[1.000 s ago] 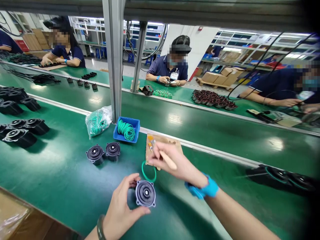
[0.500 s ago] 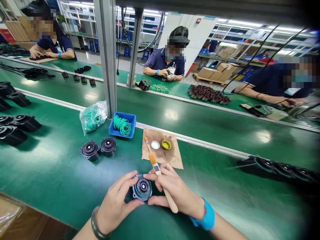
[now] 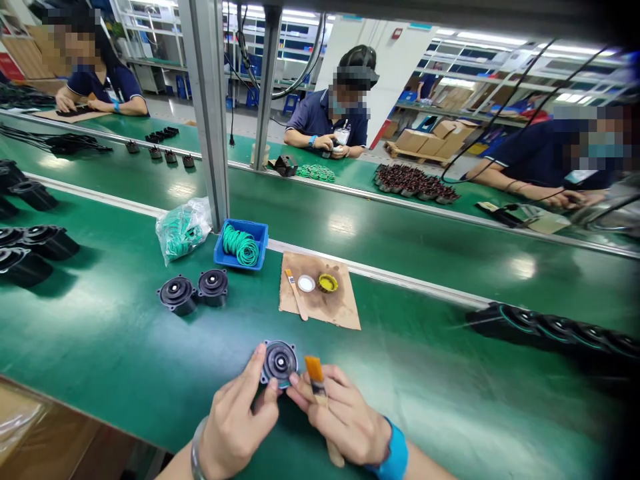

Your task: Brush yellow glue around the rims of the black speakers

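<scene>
A round black housing (image 3: 280, 362) with corner lugs stands between my hands, a bit of green ring showing at its near edge. My left hand (image 3: 240, 417) grips its left side, index finger along the rim and thumb at the front. My right hand (image 3: 340, 413) holds a brush (image 3: 315, 373), orange bristles pointing up, while its thumb and index finger touch the housing's lower right edge. Beyond them, a brown sheet (image 3: 345, 313) carries a smaller brush (image 3: 295, 293), a white round lid (image 3: 307, 283) and a yellow cup (image 3: 327, 283).
Two black housings (image 3: 177, 293) stand left of the sheet. Behind are a blue tray (image 3: 263, 250) of green rings and a plastic bag (image 3: 184, 230) of rings. More housings stand at far left and a row (image 3: 550, 327) at right. A metal post (image 3: 205, 120) rises behind. People work opposite.
My fingers have moved from the housing's top and sides toward its near edge. The green ring, earlier visible around the top, now shows only at the near edge. The held brush has moved down.
</scene>
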`<control>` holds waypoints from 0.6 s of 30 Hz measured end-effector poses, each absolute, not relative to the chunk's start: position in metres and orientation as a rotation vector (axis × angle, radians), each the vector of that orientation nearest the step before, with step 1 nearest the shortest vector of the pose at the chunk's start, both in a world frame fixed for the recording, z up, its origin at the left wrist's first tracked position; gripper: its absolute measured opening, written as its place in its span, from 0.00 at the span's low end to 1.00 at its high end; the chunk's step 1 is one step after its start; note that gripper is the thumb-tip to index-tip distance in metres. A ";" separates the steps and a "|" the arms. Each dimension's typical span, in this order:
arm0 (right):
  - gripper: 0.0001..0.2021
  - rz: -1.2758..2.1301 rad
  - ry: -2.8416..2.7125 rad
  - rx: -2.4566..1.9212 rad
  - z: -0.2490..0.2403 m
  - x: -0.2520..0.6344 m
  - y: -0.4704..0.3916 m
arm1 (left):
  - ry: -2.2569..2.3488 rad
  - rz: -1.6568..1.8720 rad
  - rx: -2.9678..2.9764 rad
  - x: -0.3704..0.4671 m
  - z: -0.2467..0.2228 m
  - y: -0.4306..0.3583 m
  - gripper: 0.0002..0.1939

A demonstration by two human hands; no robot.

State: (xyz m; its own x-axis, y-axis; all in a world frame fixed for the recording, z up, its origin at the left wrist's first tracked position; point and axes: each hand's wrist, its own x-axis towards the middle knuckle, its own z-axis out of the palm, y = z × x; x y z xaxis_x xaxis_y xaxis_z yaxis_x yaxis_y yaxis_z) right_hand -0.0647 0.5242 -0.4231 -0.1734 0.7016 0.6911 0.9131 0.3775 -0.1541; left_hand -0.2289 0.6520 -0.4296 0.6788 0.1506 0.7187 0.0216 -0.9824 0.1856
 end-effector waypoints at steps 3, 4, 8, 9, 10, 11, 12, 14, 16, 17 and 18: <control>0.14 -0.368 -1.969 -1.337 -0.425 -0.068 0.525 | 0.139 1.210 2.744 -0.230 -0.430 0.648 0.08; 0.14 -0.361 -1.969 -1.317 -0.424 -0.069 0.526 | 0.131 1.212 2.736 -0.231 -0.432 0.648 0.08; 0.07 -0.132 -1.688 -1.332 -0.412 -0.067 0.522 | 0.271 1.076 2.518 -0.234 -0.438 0.655 0.10; 0.06 -0.028 -1.549 -1.351 -0.406 -0.066 0.520 | 0.344 1.007 2.443 -0.233 -0.439 0.658 0.11; 0.04 0.075 -1.410 -1.354 -0.400 -0.064 0.518 | 0.407 0.926 2.381 -0.232 -0.439 0.660 0.16; 0.03 0.171 -1.292 -1.333 -0.394 -0.062 0.515 | 0.453 0.839 2.338 -0.231 -0.439 0.662 0.24; 0.05 0.263 -1.197 -1.295 -0.389 -0.059 0.514 | 0.480 0.758 2.311 -0.229 -0.438 0.664 0.33; 0.12 0.409 -1.049 -1.185 -0.383 -0.055 0.511 | 0.507 0.602 2.281 -0.224 -0.437 0.667 0.44; 0.16 0.511 -0.956 -1.109 -0.384 -0.051 0.509 | 0.535 0.493 2.221 -0.218 -0.435 0.667 0.41; 0.18 0.541 -0.930 -1.103 -0.387 -0.050 0.508 | 0.550 0.457 2.179 -0.216 -0.434 0.667 0.37; 0.19 0.557 -0.918 -1.123 -0.391 -0.049 0.507 | 0.564 0.429 2.136 -0.213 -0.433 0.666 0.34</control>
